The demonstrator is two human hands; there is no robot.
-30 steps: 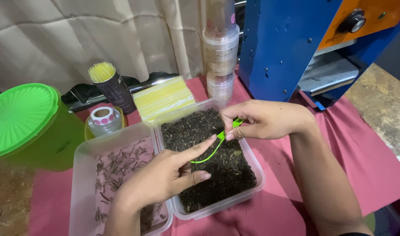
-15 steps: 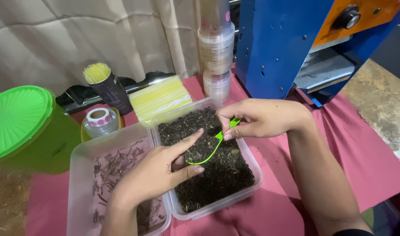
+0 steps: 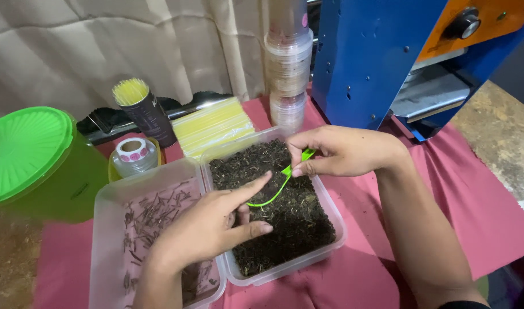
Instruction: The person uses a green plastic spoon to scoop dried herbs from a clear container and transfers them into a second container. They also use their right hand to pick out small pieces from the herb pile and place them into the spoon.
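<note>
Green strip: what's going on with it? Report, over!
Right hand pinches the green strip at its top end. Left hand touches its lower curve. Strip hangs over the tub of dark leaves. Nothing blocking.

Two clear plastic tubs side by side on the red cloth-covered desk (image 3: 479,223): right tub of dark dried leaves (image 3: 285,229), left tub of dark twig bits (image 3: 110,229). Left hand (image 3: 207,226) over the seam between tubs; right hand (image 3: 345,151) above right tub's far edge, thin green plastic strip (image 3: 276,191) between both. Behind the tubs: yellow straw bundle (image 3: 213,123), sticker roll (image 3: 134,154), black cup of yellow sticks (image 3: 145,111), stacked clear cups (image 3: 288,74). Green lidded bucket (image 3: 30,160) far left; blue metal machine (image 3: 382,57) back right.
</note>
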